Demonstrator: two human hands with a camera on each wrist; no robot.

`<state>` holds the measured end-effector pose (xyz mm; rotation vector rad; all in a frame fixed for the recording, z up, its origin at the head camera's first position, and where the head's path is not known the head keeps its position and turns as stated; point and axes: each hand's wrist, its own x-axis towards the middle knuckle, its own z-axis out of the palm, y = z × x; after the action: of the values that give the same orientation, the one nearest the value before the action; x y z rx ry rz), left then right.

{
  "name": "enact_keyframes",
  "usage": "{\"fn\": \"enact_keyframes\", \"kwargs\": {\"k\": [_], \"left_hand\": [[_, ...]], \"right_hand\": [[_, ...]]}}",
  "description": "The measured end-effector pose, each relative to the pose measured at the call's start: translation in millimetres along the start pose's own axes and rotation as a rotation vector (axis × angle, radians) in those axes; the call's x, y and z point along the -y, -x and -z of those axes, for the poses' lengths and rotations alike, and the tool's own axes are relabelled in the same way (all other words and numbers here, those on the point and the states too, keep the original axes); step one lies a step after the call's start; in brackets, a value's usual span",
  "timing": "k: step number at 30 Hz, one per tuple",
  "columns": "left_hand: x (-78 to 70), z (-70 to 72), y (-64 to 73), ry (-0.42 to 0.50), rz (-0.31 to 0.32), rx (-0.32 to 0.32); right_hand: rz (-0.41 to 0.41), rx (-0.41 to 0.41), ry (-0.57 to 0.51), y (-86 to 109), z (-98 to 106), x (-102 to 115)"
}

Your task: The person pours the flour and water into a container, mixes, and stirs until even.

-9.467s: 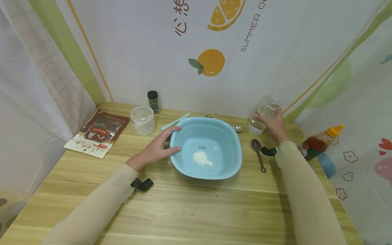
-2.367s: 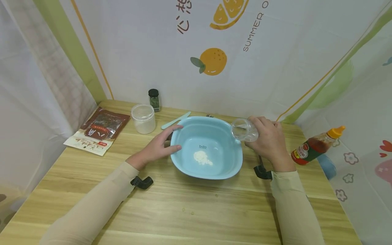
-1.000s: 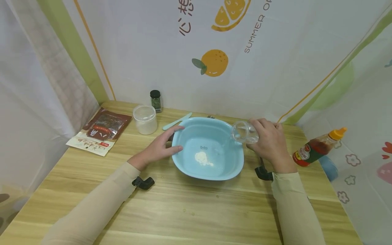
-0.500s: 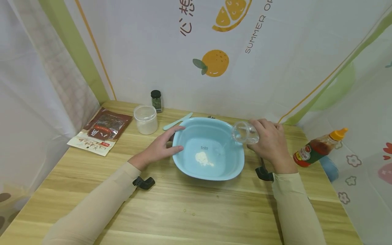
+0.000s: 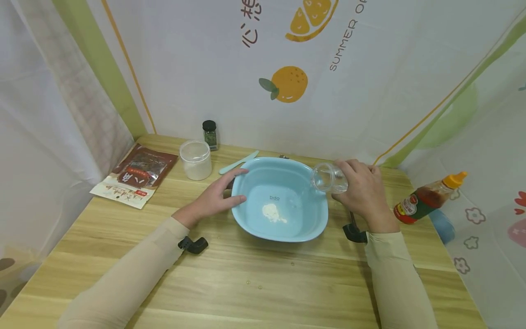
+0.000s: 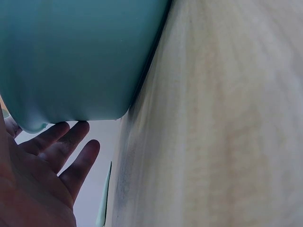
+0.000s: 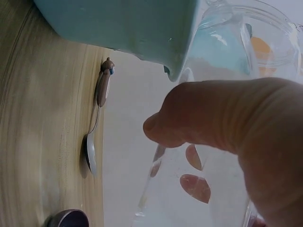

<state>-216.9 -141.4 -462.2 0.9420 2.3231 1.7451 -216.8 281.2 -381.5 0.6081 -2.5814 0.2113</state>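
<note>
My left hand (image 5: 211,201) holds the left rim of a light blue basin (image 5: 240,214), thumb over the edge. In the left wrist view, its other fingers (image 6: 78,165) lie along and near the outer wall. White powder (image 5: 271,212) sits on the basin floor, with clear liquid to its right. My right hand (image 5: 363,194) grips a clear jar (image 5: 328,178), tipped with its mouth over the basin's right rim. In the right wrist view, the thumb (image 7: 199,113) wraps across the jar's side; a little liquid seems to be inside.
Behind the left hand stand a tub of white powder (image 5: 195,161) and a small dark-capped bottle (image 5: 210,135). A brown packet (image 5: 137,176) lies far left, a pale blue spatula (image 5: 239,162) behind the basin. A red sauce bottle (image 5: 427,198) and a metal spoon (image 7: 92,146) are rightward.
The right hand has brought the jar leftward and tilted it over the basin's right rim. Clear liquid now shows in the basin. The left hand stays on the rim.
</note>
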Motion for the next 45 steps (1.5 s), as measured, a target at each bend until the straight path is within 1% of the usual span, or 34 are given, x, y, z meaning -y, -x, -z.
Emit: {"fn": "enact_keyframes", "kwargs": {"k": [11, 16, 22, 26, 30, 33, 36, 39, 42, 45], "left_hand": [[1.2, 0.1, -0.2, 0.011, 0.005, -0.001], [1.5, 0.3, -0.1, 0.016, 0.006, 0.002], [2.0, 0.4, 0.2, 0.021, 0.000, 0.006], [1.3, 0.8, 1.1, 0.024, -0.005, 0.006], [0.7, 0.6, 0.8, 0.017, -0.004, 0.004], [0.3, 1.5, -0.2, 0.009, -0.004, 0.001], [0.9, 1.3, -0.5, 0.009, -0.008, 0.000], [1.7, 0.7, 0.2, 0.017, -0.010, 0.001], [1.4, 0.0, 0.7, 0.023, -0.009, 0.004], [0.2, -0.3, 0.3, 0.021, -0.007, 0.003]], "right_hand": [[-0.009, 0.006, -0.002, -0.3, 0, 0], [-0.041, 0.031, -0.046, -1.4, 0, 0], [-0.127, 0.078, -0.161, -2.8, 2, -1], [-0.197, 0.077, -0.273, -3.1, 3, -1], [-0.245, 0.073, -0.387, -3.3, 4, -4], [-0.275, 0.081, -0.475, -4.1, 6, -10], [-0.323, 0.084, -0.551, -4.3, 6, -16], [-0.379, 0.066, -0.603, -4.5, 4, -24], [-0.426, 0.049, -0.627, -5.5, 2, -31], [-0.465, 0.050, -0.641, -7.8, 2, -38]]}}
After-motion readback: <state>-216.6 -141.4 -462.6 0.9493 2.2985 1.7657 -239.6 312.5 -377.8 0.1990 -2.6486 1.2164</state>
